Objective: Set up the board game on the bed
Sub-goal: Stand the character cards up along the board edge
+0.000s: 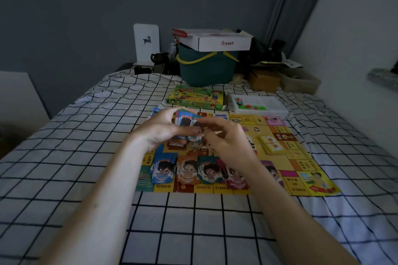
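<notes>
1. Bedspread (71, 157), white with a dark grid, covers the bed from the left edge to the right, and my two bare forearms reach out over it from the near edge.
2. At the far left corner a white card with a deer on it (146, 42) stands upright, with a dark teapot (159, 58) just beside it.
3. My left hand (160, 130) is curled around a stack of play money (186, 121), thumb laid across the front of the notes, held above the board's middle.
4. The game board (301, 170), yellow with coloured squares, lies flat in the middle of the bed, nearer the right edge.
5. Four piles of notes (189, 171) sit in a row along the board's near edge: blue, orange, teal, pink.
6. My right hand (226, 140) meets the left at the stack, fingers bent narrow, pinching the front note at its lower edge.
7. Past the board's far edge lies the green game box (197, 98), one end flap open.
8. Behind it, at the far edge of the bed, a dark green basket (205, 69) with yellow handles carries a white carton (224, 42) on top.
9. Right of the game box sits a white tray (258, 104) with small coloured pieces inside.
10. A small deck of cards (271, 144) rests on the board near its right edge.
</notes>
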